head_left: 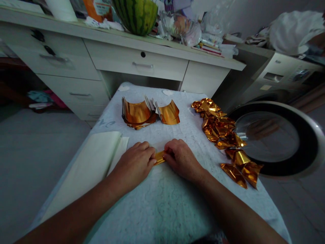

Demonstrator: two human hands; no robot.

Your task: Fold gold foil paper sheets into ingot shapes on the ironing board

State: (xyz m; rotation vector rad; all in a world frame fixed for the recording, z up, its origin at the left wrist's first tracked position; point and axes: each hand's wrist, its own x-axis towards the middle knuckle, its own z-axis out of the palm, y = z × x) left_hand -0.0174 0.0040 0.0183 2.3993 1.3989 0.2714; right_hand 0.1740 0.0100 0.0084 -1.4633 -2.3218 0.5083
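A narrow folded strip of gold foil paper (pixel 159 158) lies low over the cloth-covered surface (pixel 167 203), pinched at both ends. My left hand (pixel 138 162) is closed on its left end, and my right hand (pixel 181 159) is closed on its right end. Only the middle of the strip shows between the fingers. Beyond the hands stand two stacks of curled gold foil sheets, a larger left stack (pixel 137 113) and a smaller right stack (pixel 169 113). To the right lies a row of several folded gold foil pieces (pixel 218 127).
White folded sheets (pixel 88 166) lie left of my left forearm. A white desk with drawers (pixel 142 64) runs behind, bearing a cut watermelon (pixel 138 15) and plastic bags. At the right, a washing machine's round door (pixel 269 135) hangs open beside the covered surface.
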